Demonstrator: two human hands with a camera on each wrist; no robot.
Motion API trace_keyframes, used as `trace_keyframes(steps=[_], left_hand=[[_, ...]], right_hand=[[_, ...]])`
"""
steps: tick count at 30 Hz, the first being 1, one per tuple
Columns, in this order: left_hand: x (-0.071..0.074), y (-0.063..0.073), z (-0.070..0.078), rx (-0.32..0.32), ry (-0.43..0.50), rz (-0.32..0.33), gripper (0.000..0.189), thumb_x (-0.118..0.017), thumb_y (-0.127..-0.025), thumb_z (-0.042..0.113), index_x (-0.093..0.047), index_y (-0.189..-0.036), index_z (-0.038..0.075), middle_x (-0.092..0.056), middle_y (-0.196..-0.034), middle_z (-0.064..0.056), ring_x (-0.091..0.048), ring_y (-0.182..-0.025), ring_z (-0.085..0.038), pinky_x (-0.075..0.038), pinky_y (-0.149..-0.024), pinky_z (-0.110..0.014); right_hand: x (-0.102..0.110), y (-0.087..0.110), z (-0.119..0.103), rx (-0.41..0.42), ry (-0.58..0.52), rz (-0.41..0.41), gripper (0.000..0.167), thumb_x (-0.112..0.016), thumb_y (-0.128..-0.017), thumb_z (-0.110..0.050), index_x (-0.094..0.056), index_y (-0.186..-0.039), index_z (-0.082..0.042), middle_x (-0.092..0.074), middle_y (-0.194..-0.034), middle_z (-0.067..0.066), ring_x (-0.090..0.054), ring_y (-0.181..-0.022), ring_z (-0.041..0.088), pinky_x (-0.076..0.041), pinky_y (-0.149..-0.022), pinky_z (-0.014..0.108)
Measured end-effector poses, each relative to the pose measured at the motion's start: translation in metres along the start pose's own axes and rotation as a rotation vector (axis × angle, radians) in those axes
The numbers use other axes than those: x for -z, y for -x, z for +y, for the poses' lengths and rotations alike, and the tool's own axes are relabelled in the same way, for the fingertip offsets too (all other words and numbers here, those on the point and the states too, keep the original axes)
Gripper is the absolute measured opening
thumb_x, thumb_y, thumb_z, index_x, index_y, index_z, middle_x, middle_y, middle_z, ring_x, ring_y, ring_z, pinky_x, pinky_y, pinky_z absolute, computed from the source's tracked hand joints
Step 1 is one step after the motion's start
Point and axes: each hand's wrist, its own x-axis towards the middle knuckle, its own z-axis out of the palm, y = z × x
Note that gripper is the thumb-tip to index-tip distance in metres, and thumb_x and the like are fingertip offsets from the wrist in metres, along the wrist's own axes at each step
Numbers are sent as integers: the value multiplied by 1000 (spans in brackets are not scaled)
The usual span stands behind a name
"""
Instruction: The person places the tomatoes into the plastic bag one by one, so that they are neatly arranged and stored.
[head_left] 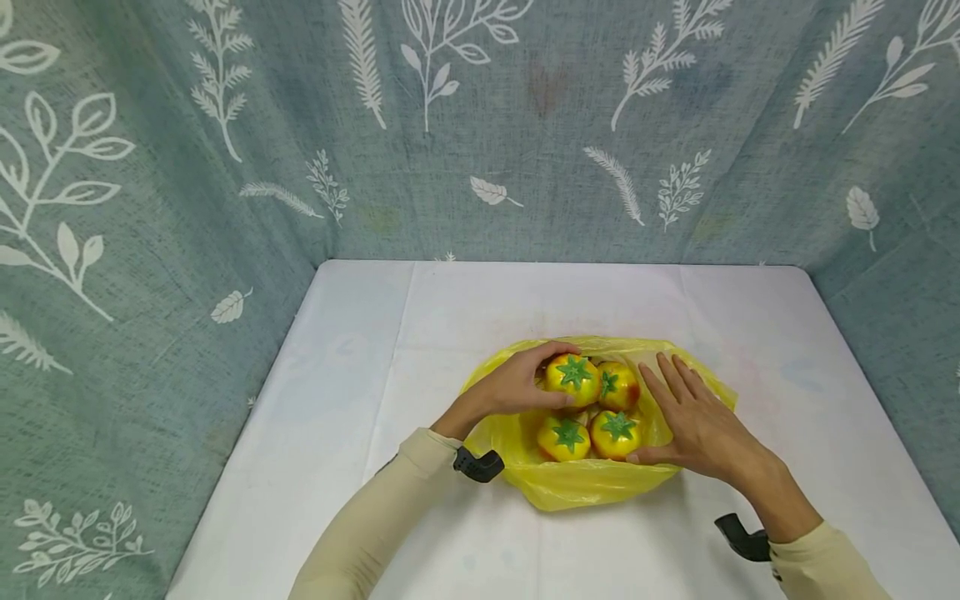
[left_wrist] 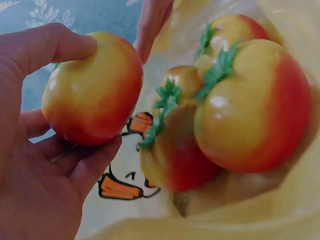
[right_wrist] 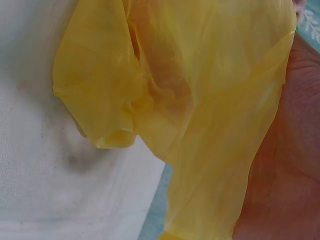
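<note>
My left hand grips a yellow-and-red tomato with a green star-shaped top, thumb on one side and fingers curled under the other. Below and beside it, several similar tomatoes sit inside a yellow plastic bag, its mouth spread wide. On the bag's right side lies my right hand, fingers straight and spread over the inner wall. Its thumb tip is beside the front right tomato. In the right wrist view, the thin yellow plastic hangs over part of the palm.
The bag rests on a white-covered table. A grey-green curtain with white leaf prints stands behind the table and along both sides. Inside the bag, an orange-and-black drawing shows under the tomatoes.
</note>
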Motion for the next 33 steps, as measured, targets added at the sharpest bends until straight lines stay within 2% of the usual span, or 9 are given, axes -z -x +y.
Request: trace_keyframes(steps=[9, 16, 23, 33], left_hand=[[-1, 24, -19, 73, 1, 46, 68, -74, -89, 30, -47, -149, 14, -54, -139, -4, -59, -114, -15, -51, -94, -27], [-4, 37, -33, 94, 30, 99, 69, -75, -87, 28, -47, -148, 10, -54, -139, -5, -59, -114, -17, -51, -96, -31], [-8, 46, -42, 113, 15, 139, 68, -75, -86, 24, -47, -146, 9, -54, -139, -4, -58, -117, -17, -48, -101, -33], [-13, 51, -51, 146, -74, 135, 68, -74, -84, 26, -49, -145, 12, -54, -140, -4, -56, -118, -18, -47, -103, -36]], right_hand=[[-1, -1, 1, 28, 38, 18, 125, -77, -73, -70, -16, -161, -4, -15, -163, 30, -23, -143, 53, -28, -111, 67], [-2, -2, 0, 43, 48, 22, 124, -82, -74, -63, -16, -161, -4, -19, -161, 31, -26, -142, 54, -30, -110, 67], [-3, -3, 0, 69, 63, 37, 124, -85, -74, -57, -15, -161, -4, -22, -159, 32, -28, -141, 54, -31, -110, 66], [-4, -5, -2, 58, 61, 36, 122, -87, -73, -54, -17, -160, -3, -23, -159, 32, -30, -139, 54, -31, -109, 67]])
